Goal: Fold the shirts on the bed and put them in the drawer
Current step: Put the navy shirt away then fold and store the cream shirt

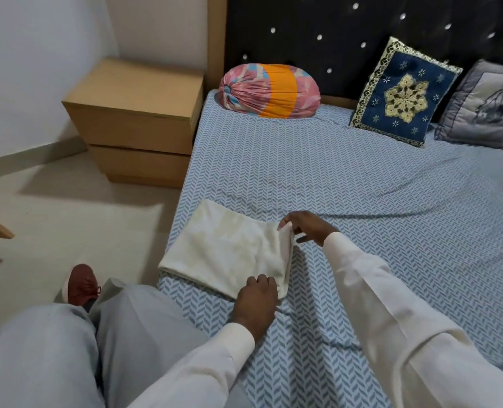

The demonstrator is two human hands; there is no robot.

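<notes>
Folded shirt (229,248) is lying at the near left corner of the bed (362,187). The left hand (256,301) is gripping its near right corner and the right hand (306,226) is pinching its far right corner. Behind, a bolster (269,91) and two cushions (403,92) are resting against the headboard (347,30). A drawer unit (135,122) is standing on the floor (67,219), left of the bed.
</notes>
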